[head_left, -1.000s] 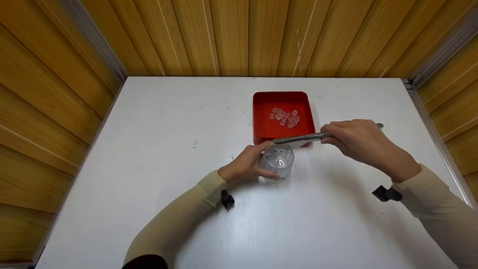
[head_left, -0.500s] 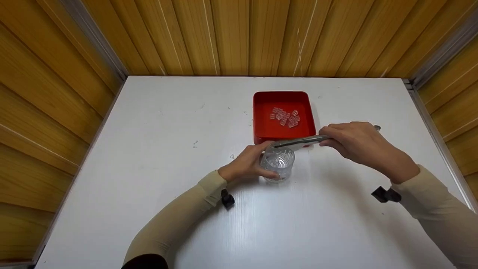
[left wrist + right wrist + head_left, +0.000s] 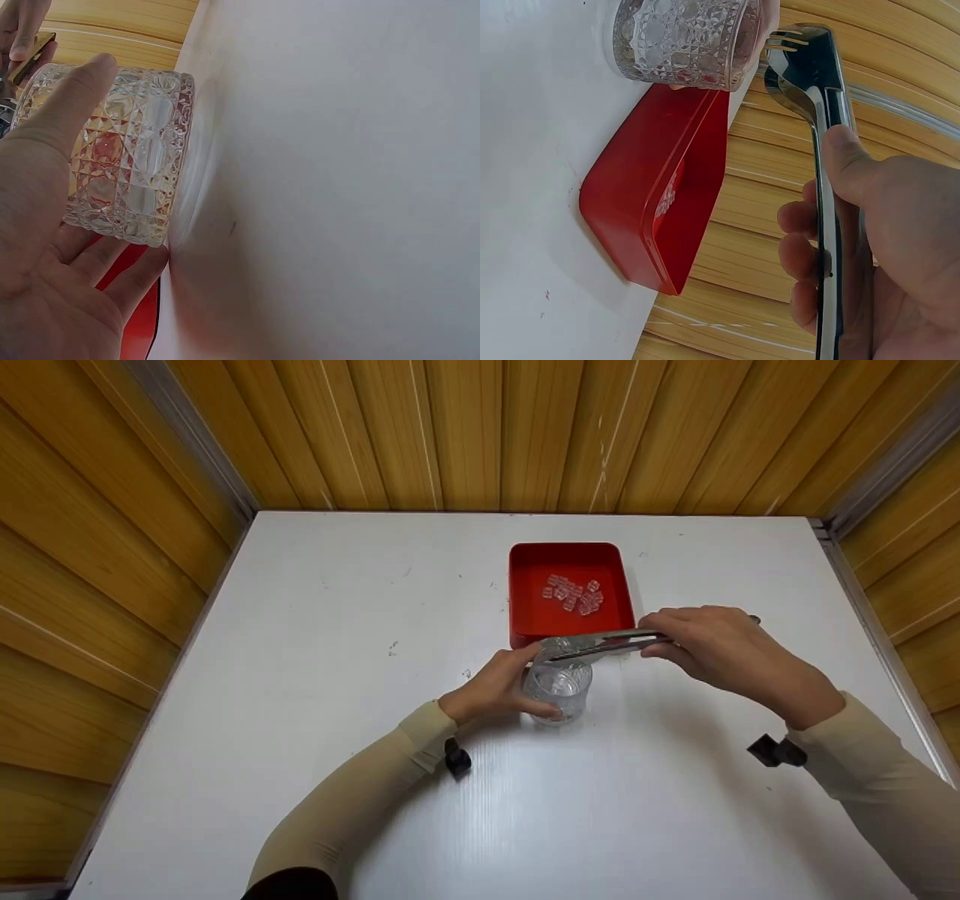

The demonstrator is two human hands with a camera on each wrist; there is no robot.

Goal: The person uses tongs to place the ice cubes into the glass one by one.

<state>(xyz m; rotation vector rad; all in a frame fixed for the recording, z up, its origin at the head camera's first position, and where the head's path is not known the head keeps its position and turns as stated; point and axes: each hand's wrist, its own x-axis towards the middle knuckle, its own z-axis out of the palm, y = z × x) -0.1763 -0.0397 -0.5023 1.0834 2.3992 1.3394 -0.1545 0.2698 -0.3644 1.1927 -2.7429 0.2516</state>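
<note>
My left hand [image 3: 499, 688] holds a clear cut-glass tumbler [image 3: 574, 703] upright on the white table, thumb on one side and fingers around the other. The left wrist view shows the diamond-patterned glass [image 3: 127, 150] close up. In my right hand [image 3: 716, 652] is a pair of metal tongs [image 3: 829, 232], with one forked tip and one rounded, spoon-like tip. The tongs' tips hang over the tumbler's mouth, their arms slightly parted. I see no cube between the tips in the right wrist view.
A red square tray [image 3: 541, 622] stands right behind the tumbler, with several clear cubes [image 3: 571, 594] inside. Wood-panelled walls [image 3: 465, 435] enclose the white table [image 3: 337, 660] at the back and both sides.
The arms of the tongs have spread apart over the tumbler, and my right hand has shifted slightly left. My left hand and the tumbler have stayed in place.
</note>
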